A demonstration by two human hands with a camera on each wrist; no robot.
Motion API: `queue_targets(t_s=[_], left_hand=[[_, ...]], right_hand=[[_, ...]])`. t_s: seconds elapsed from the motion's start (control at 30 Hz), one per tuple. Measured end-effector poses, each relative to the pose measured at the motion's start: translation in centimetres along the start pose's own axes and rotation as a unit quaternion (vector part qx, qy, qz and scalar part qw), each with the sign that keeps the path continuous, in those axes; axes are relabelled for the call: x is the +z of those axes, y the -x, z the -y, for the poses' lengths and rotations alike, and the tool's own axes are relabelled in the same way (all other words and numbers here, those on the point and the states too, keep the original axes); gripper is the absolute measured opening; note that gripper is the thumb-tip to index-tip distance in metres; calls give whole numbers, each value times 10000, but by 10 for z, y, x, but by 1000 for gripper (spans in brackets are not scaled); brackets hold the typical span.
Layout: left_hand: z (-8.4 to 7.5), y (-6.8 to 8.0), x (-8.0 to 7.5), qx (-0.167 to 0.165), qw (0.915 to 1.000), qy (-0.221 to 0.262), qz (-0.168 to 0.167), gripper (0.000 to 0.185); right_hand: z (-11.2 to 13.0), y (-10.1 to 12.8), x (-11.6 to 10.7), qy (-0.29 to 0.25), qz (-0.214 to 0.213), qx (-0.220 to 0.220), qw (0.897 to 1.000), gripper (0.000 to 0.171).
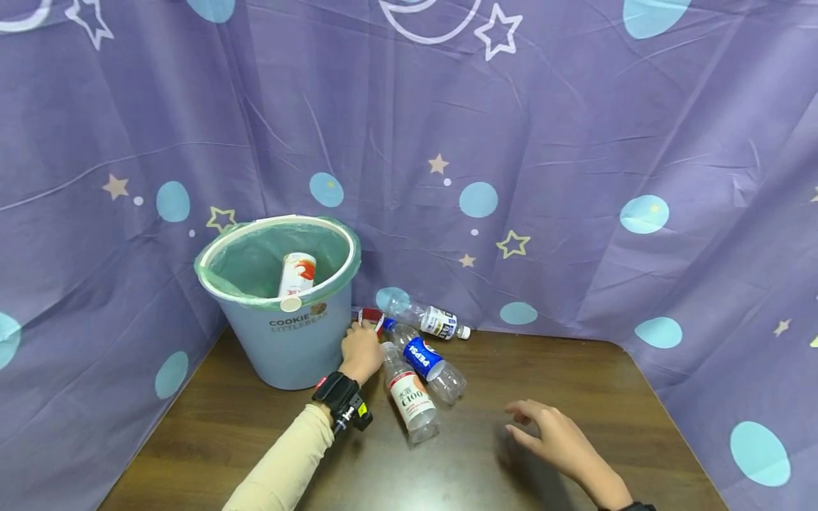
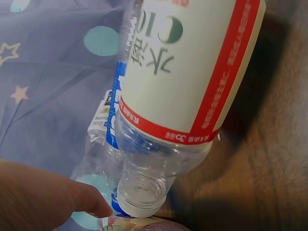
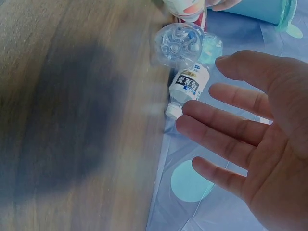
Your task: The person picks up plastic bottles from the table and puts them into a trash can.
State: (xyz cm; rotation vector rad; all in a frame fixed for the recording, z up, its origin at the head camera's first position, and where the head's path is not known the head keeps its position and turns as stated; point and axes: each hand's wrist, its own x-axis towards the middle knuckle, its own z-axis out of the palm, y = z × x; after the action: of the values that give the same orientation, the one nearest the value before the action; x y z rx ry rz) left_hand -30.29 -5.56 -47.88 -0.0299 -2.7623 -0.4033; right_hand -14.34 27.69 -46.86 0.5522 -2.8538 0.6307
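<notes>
My left hand [image 1: 361, 353] reaches in beside the bucket and grips a red container [image 1: 371, 321], mostly hidden behind the hand. In the left wrist view, a fingertip meets the container's edge [image 2: 144, 224]. Just right of this hand, a clear bottle with a white C100 label [image 1: 412, 397] lies on its side. Next to it lies a Pepsi bottle [image 1: 423, 357] with a blue cap, and behind that a clear bottle with a white and blue label [image 1: 439, 323]. My right hand [image 1: 554, 434] hovers over the table with relaxed, spread fingers, holding nothing.
A blue-grey bucket [image 1: 281, 355] lined with a green bag stands at the back left. Inside it leans a white and orange can [image 1: 297, 275]. A purple patterned curtain [image 1: 562, 270] hangs behind the brown wooden table [image 1: 486, 454].
</notes>
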Motion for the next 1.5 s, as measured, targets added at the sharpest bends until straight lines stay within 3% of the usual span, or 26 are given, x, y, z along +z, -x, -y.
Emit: queue_targets(t_s=[0.3,0.5,0.63,0.87,1.23,1.5], left_hand=[[-15,-19,11,-307,9947,-846,489,67],[-21,-32,25,-497,9892,-1209,655,73],[-22,-39,30,-612,9864,-1350,707,67],[-22,-49,36,-983,9826,-1255,952,64],[-25,-57,50,-1692,9802,-845,594,47],[-25,-62,43,-1591,9813,-832,699,79]], right_hand=[[-3,-1,-1,-31,108,92,9999,22],[-5,-5,1,28,56,116,9999,20],[-4,-8,2,75,63,186,9998,19],[1,-13,-1,122,-78,327,9994,22],[0,-13,-1,97,-84,380,9992,22],[-2,-13,-2,67,-54,418,9991,23]])
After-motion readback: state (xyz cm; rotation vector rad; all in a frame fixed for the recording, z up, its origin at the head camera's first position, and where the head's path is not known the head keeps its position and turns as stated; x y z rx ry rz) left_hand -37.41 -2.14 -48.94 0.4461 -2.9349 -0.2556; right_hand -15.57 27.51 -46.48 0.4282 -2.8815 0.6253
